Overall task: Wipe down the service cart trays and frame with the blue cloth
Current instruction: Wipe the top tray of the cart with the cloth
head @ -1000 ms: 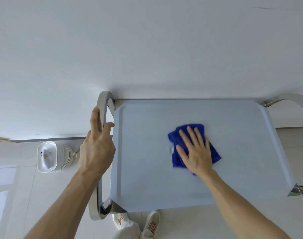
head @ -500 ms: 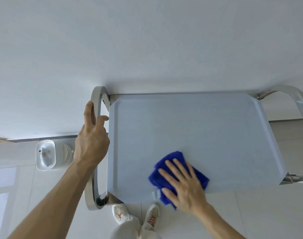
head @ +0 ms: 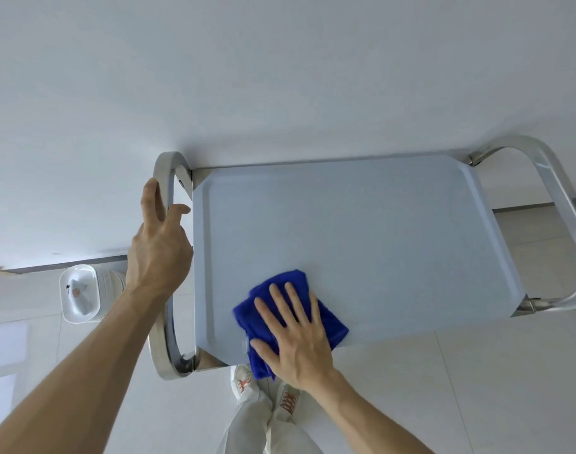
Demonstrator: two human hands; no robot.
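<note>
Nearest, at the bottom edge: two white sneakers (head: 263, 385) with orange laces on pale floor tiles, light trousers above them. Just ahead, right hand (head: 296, 339) spread flat, fingers straight, pressing down on the folded blue cloth (head: 273, 309). Cloth lying at the near edge of the top tray (head: 362, 231), toward its left corner, one fold hanging over the rim. Tray pale grey-blue, with a raised lip round it. To the left, left hand (head: 158, 253) on the left metal handle loop (head: 165, 178) of the cart frame, thumb hooked over the inner side of the bar, fingers laid along the outside. On the floor beyond that arm, a stack of white dishes (head: 83, 293). At the right end of the tray, second handle loop (head: 558, 204), polished and untouched. Farthest back, plain white wall (head: 280, 77) directly behind the cart.
</note>
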